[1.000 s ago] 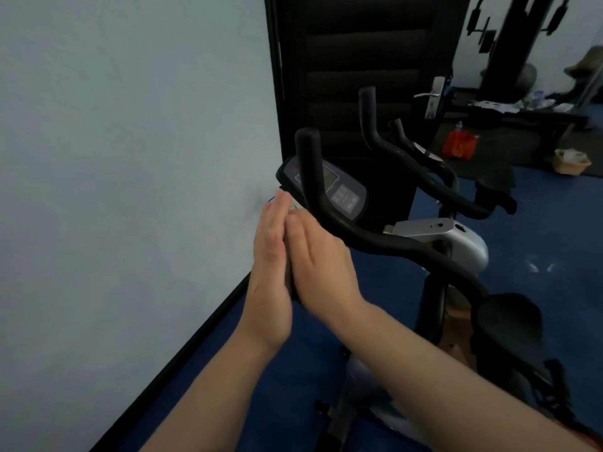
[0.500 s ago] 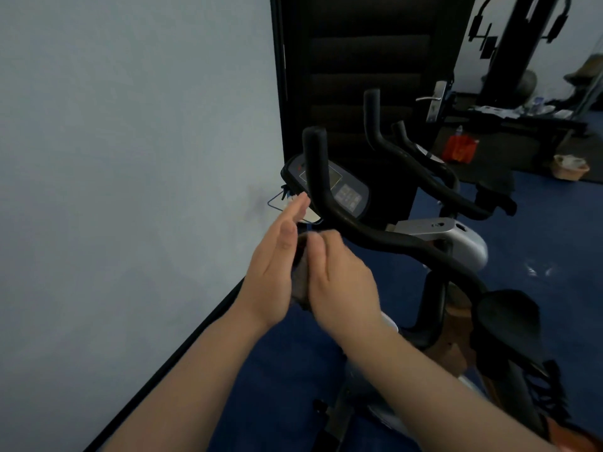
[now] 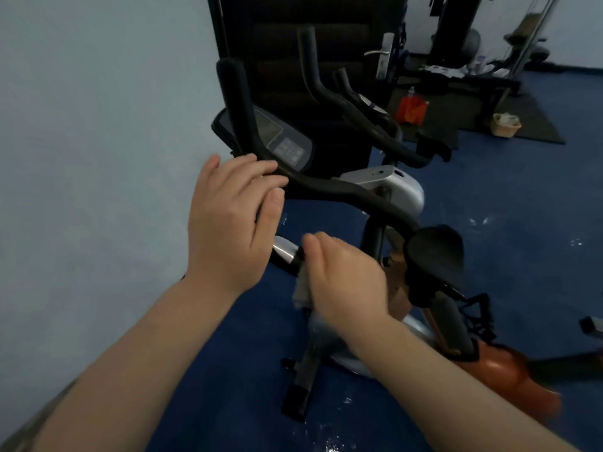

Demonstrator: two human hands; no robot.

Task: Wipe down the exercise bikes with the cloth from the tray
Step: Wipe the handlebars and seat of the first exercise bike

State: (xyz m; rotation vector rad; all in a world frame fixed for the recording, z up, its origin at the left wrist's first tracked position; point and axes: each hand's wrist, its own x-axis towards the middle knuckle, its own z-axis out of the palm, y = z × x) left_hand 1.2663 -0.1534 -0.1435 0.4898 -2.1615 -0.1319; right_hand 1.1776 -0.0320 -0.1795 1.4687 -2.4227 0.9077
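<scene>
Pale grey cloth (image 3: 301, 290) gripped in right hand (image 3: 346, 278); left hand (image 3: 228, 216) open, steadying black foam handlebar (image 3: 326, 185); wrap fully, wipe lengthwise

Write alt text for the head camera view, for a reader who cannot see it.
A person's right hand grips a pale cloth low beside an exercise bike, while the left hand rests with straight fingers on its black handlebar, just below the console. The bike stands on blue floor beside a pale wall, with a second bike behind it.
</scene>
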